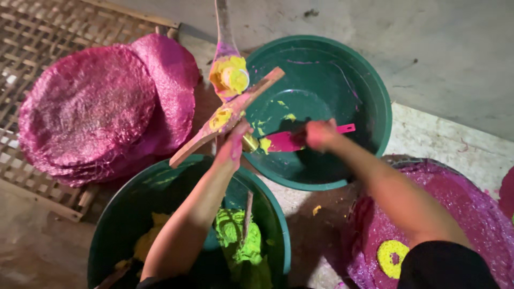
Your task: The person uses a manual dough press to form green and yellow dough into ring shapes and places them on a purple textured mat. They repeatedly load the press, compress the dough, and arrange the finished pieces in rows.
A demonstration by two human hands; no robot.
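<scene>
The right hand is closed around a pink spatula, its long axis lying level and pointing left toward the left hand. There a flat wooden stick, smeared yellow and slanted up to the right, is gripped over the green basin. Both forearms are stretched forward.

Concrete floor — green basins, bamboo mat.

There is just one camera, worn on the person's head. It looks almost straight down, close over both arms, at the round dark green plastic bowl and the grey concrete floor around it
</scene>
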